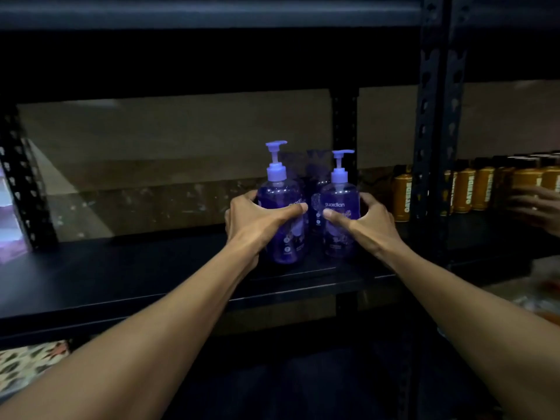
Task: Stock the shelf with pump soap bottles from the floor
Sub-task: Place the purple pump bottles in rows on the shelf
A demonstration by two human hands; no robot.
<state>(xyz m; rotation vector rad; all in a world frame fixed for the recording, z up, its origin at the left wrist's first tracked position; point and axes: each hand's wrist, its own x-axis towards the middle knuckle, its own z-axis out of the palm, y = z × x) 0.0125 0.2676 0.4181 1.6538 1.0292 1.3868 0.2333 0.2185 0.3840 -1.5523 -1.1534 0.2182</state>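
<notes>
Two purple pump soap bottles stand upright side by side on the dark shelf board (121, 277). My left hand (254, 222) is wrapped around the left bottle (280, 192), thumb across its front. My right hand (368, 222) grips the right bottle (341, 195), thumb on its label. Behind them, dimly lit, stand more purple bottles (315, 177) near the back panel.
A perforated black upright (427, 122) divides the bays. Several orange-yellow cans (466, 192) fill the shelf to the right, where another person's hand (539, 207) reaches in. A purple pack (10, 207) sits at the far left. A patterned item (27, 365) lies below left.
</notes>
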